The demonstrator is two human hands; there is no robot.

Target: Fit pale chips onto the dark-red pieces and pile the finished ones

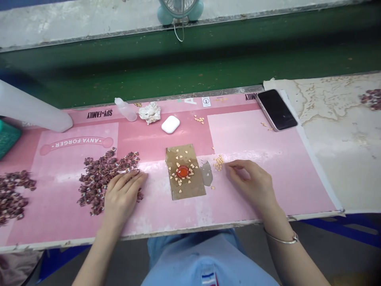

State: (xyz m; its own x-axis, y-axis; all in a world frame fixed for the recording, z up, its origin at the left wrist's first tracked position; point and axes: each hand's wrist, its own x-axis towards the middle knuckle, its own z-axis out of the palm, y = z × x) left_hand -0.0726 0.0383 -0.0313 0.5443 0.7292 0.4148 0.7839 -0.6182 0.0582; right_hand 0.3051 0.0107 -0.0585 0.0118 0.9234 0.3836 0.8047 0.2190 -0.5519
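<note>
My left hand [122,194] rests on the right edge of a heap of small dark red pieces [97,178], fingers stretched out and lying flat. At the right, my right hand [254,182] has its thumb and index finger pinched together beside a little pile of tan, heart-like pieces [219,162]. Anything between those fingertips is too small to make out. Between my hands lies a brown rectangular sheet [193,191] with several tan pieces scattered on it. At its middle sits a glossy orange-red blob or small dish [182,171].
Behind the sheet are a white rounded case [170,124], crumpled tissue [150,113] and a small translucent bottle [126,109]. A phone [277,110] lies at the back right. A large white bottle [32,107] leans in from the left, near another dark red heap [14,196].
</note>
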